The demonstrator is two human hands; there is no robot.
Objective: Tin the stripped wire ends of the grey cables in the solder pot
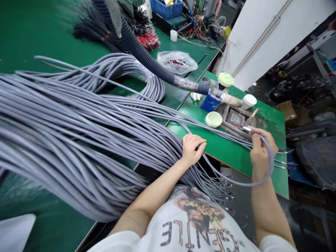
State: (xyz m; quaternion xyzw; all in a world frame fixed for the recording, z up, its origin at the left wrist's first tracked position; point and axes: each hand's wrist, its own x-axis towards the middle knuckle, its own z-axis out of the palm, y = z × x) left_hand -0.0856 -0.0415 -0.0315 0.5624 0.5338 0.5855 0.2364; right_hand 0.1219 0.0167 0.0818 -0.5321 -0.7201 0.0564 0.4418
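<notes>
My right hand (262,148) is closed around the end of a grey cable (270,164), pinching it near its white tip. Thin dark-red wires stick out of that tip, beside a grimy metal pot (237,117) with a shiny square surface. From this hand the cable loops down and back to the left, passing by my left hand (193,148). The left hand's fingers are curled towards the thumb at the bench edge; what they hold, if anything, is hidden. A large bundle of grey cables (105,129) lies beside and beneath my left forearm.
A ribbed suction hose (154,66) arches over the cables to the pot. Around the pot stand a pale-green lid (213,119), a yellowish tub (225,79) and a white tub (249,101). Several cable ends overhang the green board (280,119). A plastic bag (177,62) lies farther back.
</notes>
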